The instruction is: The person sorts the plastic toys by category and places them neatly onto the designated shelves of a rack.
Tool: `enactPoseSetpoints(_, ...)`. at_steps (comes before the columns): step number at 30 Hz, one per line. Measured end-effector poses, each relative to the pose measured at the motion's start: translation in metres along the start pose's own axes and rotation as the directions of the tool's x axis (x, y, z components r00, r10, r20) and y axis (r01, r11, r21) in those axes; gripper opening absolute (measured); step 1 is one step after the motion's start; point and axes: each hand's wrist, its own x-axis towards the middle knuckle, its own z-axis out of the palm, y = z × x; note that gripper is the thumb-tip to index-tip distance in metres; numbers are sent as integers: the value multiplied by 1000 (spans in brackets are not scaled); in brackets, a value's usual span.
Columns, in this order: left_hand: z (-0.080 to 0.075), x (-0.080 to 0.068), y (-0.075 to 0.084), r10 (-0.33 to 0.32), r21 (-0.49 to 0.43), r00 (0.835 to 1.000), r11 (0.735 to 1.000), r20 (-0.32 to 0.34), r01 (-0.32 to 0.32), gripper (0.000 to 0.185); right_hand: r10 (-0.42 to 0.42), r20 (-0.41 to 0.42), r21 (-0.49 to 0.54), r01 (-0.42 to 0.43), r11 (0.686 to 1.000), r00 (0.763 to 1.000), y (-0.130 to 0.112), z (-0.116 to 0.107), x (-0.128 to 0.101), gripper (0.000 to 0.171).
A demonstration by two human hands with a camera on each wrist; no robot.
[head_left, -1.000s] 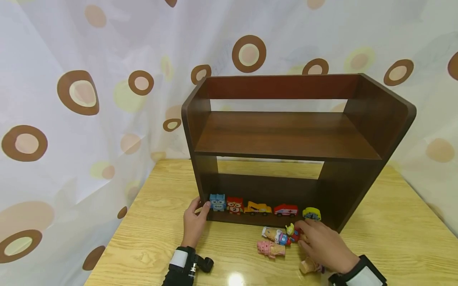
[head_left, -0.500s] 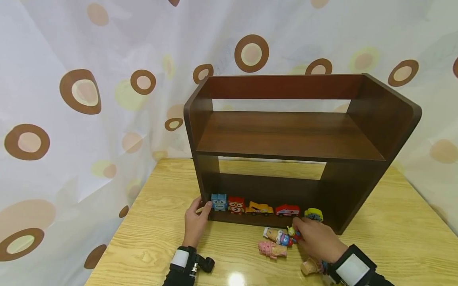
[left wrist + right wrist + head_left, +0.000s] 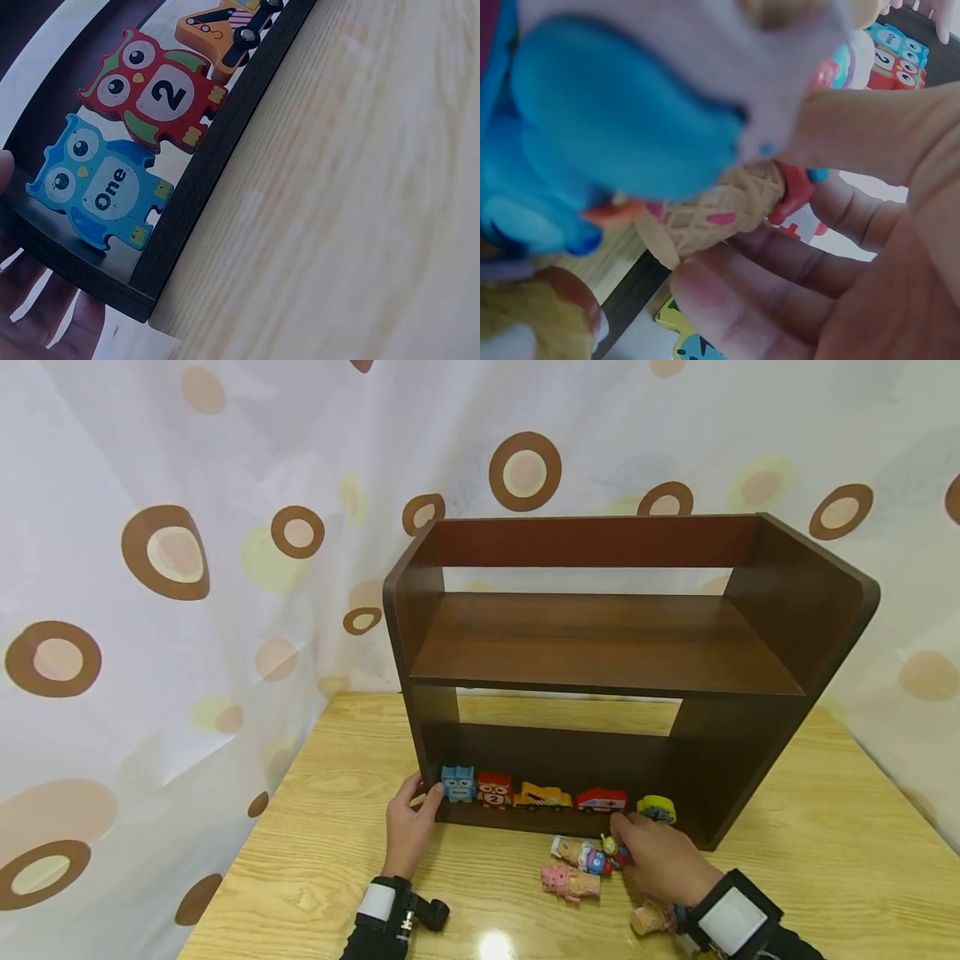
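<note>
On the shelf [image 3: 201, 171], beside left hand [image 3: 409, 831]: blue owl [image 3: 109, 187] "One", red owl [image 3: 154, 95] "2".

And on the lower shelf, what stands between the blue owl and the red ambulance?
The red owl, then the yellow-orange truck, going from the blue owl; the head view shows both.
</note>
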Motion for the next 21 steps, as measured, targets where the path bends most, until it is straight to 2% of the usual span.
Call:
enactPoseSetpoints(11,-1,0,-1,-6,11,1000,1000,-4,6,40,-116,-53,24,118,993,992,6,-4,0,33)
enactPoseSetpoints(15,0,0,0,-6,14,1000,1000,-7,7,39,-144,-88,43,148,988,986,3,-14,-3,31)
enactPoseSetpoints(21,1,0,-1,-3,16,1000,1000,-12,3,39,-181,-192,75,198,977,964,-14,-39,-12,32)
